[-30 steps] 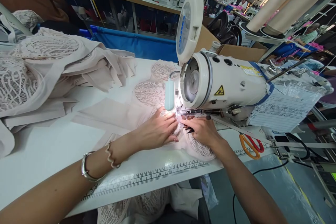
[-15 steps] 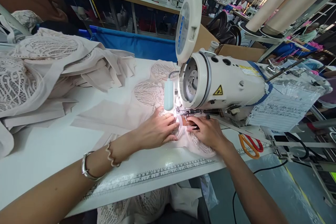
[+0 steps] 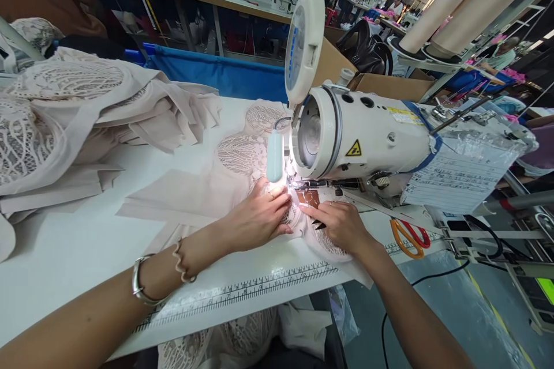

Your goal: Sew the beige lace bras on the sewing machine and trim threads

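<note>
A pale pink lace garment (image 3: 240, 155) lies under the needle area of a white sewing machine (image 3: 372, 132), lit by a small lamp (image 3: 274, 155). My left hand (image 3: 257, 216) rests on the garment left of the needle, palm down with fingers apart. On the right, my right hand (image 3: 340, 222) touches the fabric with its index finger stretched toward the needle. A small dark pointed tool shows beneath its fingers; how it is held is unclear.
Lace pieces (image 3: 78, 109) are piled at the left. Orange-handled scissors (image 3: 407, 239) lie right of my right hand. A ruler strip (image 3: 242, 294) runs along the table's front edge. Behind the table hangs blue cloth (image 3: 220, 72).
My right hand has moved slightly down, away from the needle area, and its index finger is now straighter. The garment's right part has shifted toward the front edge. My left hand stays nearly in place.
</note>
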`<state>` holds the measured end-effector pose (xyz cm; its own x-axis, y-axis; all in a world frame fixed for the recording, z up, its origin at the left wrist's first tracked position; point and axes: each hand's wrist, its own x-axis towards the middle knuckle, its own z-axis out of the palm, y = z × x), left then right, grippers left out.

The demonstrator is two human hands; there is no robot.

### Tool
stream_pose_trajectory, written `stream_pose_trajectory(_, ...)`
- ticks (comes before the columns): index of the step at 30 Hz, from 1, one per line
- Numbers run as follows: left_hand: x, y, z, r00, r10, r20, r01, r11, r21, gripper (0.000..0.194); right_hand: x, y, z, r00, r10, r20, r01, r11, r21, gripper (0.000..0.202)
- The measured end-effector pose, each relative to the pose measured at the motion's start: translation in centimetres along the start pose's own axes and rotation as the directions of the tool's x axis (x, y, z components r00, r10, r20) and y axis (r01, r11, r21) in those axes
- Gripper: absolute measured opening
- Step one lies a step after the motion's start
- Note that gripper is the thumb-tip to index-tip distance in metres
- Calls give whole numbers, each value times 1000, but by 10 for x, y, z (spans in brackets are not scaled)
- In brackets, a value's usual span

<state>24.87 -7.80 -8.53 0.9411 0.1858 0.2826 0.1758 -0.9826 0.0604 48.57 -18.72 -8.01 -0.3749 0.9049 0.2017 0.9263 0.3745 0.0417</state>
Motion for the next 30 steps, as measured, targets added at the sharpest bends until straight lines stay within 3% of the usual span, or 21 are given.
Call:
stream_pose_trajectory(14, 2, -12, -2, 996, -88, -18, 87, 995, -46, 48, 27, 3, -4, 957, 198, 214, -216, 974, 63, 59)
stream_pose_trajectory(24, 4, -9, 6, 982, -183, -52, 178, 980, -91, 32, 29, 13, 12, 956, 198, 216, -231, 963, 139, 53)
stream_pose_trajectory(26, 9, -20, 4, 943, -322, -81, 308, 940, -150, 28, 23, 15, 8, 948, 282, 150, -293, 954, 60, 43)
stream_pose_trajectory(27, 11, -31, 2, 895, -431, -115, 407, 894, -187, 28, 19, 16, 5, 938, 338, 84, -340, 940, 17, 37)
stream_pose_trajectory(30, 16, -81, -6, 641, -732, -231, 659, 679, -325, 31, 8, 8, -3, 895, 423, -143, -429, 903, -12, 26)
